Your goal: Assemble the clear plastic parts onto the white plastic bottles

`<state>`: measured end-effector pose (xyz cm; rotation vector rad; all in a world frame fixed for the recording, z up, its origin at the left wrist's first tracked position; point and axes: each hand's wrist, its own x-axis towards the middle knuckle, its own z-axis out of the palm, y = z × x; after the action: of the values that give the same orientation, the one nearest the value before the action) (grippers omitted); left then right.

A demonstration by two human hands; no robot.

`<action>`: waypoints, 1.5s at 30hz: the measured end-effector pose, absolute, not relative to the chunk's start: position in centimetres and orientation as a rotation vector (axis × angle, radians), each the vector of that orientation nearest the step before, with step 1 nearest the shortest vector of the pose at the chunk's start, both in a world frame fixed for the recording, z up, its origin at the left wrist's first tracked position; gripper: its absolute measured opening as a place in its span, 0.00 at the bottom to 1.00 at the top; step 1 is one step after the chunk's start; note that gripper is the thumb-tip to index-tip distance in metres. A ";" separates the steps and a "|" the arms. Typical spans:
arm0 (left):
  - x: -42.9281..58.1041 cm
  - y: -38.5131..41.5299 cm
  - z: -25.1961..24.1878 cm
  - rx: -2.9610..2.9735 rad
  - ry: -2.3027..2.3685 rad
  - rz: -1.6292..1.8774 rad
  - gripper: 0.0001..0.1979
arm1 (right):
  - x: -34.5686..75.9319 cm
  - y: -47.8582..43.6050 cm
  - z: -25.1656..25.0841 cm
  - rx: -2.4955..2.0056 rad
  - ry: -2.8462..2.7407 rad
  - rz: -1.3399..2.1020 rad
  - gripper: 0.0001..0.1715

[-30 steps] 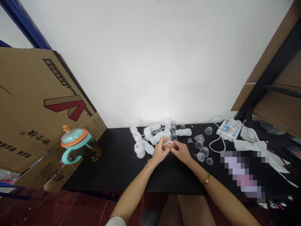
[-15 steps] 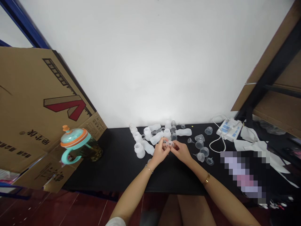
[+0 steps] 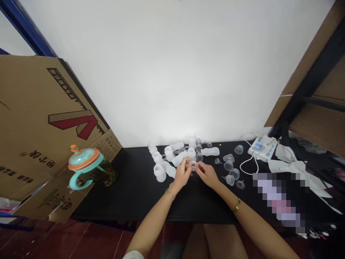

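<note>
Between my two hands is a small clear ring-shaped plastic piece [image 3: 193, 164], held just above the black table. My left hand [image 3: 183, 174] pinches its left side with bent fingers. On its right side, my right hand [image 3: 207, 174] grips it between thumb and fingers. Beyond and left of my hands lie several white plastic bottles, among them an upright wide-necked one [image 3: 160, 173] and a lying one [image 3: 210, 151]. To the right of my right hand are several clear funnel-like caps [image 3: 228, 165], some tipped over.
A black table [image 3: 129, 194] runs along a white wall. A jug with an orange and teal lid [image 3: 84, 160] stands left, before a large cardboard box [image 3: 27, 118]. A white power strip [image 3: 262, 147] with a cable and crumpled white paper [image 3: 291, 166] lie right.
The clear ring has tilted so that its round opening faces up more, and it sits slightly further left. Both hands keep hold of it with small finger shifts.
</note>
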<state>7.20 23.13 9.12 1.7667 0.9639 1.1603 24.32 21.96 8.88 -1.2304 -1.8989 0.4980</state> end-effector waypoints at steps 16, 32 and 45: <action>7.4 23.1 9.2 1.804 1.064 1.205 0.08 | 24.3 21.9 8.8 -1.219 -1.812 0.527 0.12; 7.3 23.0 9.5 1.953 1.049 1.148 0.11 | 24.3 21.9 8.8 -1.175 -1.718 0.486 0.11; 7.5 23.1 9.5 1.701 0.966 1.145 0.13 | 24.3 22.0 8.7 -1.155 -1.743 0.462 0.14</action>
<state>7.47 23.09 9.51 1.7012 0.9661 1.1445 24.32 22.00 8.70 -1.1552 -1.7426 0.4625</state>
